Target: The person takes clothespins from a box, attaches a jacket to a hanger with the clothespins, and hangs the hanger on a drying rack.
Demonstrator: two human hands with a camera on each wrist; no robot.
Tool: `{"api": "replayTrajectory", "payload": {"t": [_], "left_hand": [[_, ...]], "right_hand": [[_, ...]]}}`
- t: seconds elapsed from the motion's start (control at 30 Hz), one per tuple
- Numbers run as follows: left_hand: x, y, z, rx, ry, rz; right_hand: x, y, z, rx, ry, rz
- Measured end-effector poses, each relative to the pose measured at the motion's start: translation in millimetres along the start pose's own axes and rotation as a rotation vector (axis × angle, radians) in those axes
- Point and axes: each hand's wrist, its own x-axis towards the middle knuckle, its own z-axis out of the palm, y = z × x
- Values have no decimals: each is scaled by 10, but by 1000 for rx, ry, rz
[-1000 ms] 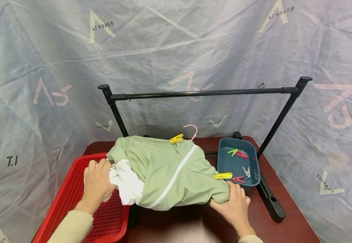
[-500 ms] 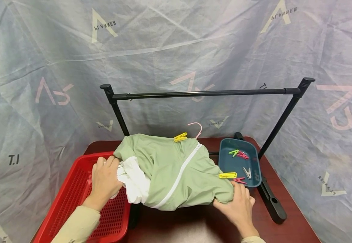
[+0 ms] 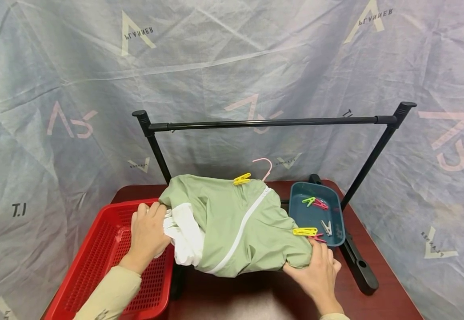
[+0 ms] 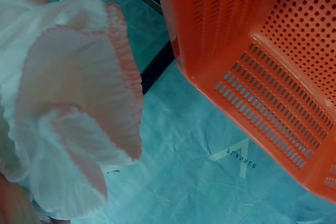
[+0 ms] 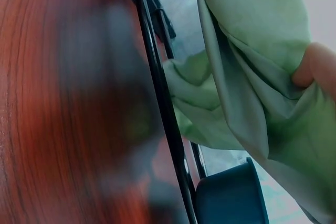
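A light green jacket (image 3: 220,209) with a white zip (image 3: 240,231) is stretched between my hands in the head view. From its top edge rises a pink hanger hook (image 3: 265,165). One yellow clothespin (image 3: 242,179) clips that edge, and a second yellow clothespin (image 3: 306,231) sits at the right end. My left hand (image 3: 149,231) grips the left end, where bunched white cloth (image 3: 186,238) shows; the left wrist view shows its gathered edges (image 4: 123,77). My right hand (image 3: 316,271) pinches the lower right corner, thumb underneath; its fingers (image 5: 317,69) press into green folds in the right wrist view.
A red plastic basket (image 3: 96,231) stands left, under my left forearm. At right, a blue tray (image 3: 311,218) holds several clothespins, beside a black rack foot (image 3: 361,271). Behind the jacket stands a black rack with a crossbar (image 3: 272,122), on a dark red table (image 3: 380,284).
The jacket has shifted to the right, its left end most. My left hand has moved right with it, my right hand slightly. The hanger hook has risen a little.
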Motion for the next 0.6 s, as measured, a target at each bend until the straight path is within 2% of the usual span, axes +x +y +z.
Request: {"api": "replayTrajectory", "payload": {"t": [0.6], "left_hand": [[85,193,104,-6,-89,29]], "right_hand": [[-3,33,-33,-9,66,-28]]}}
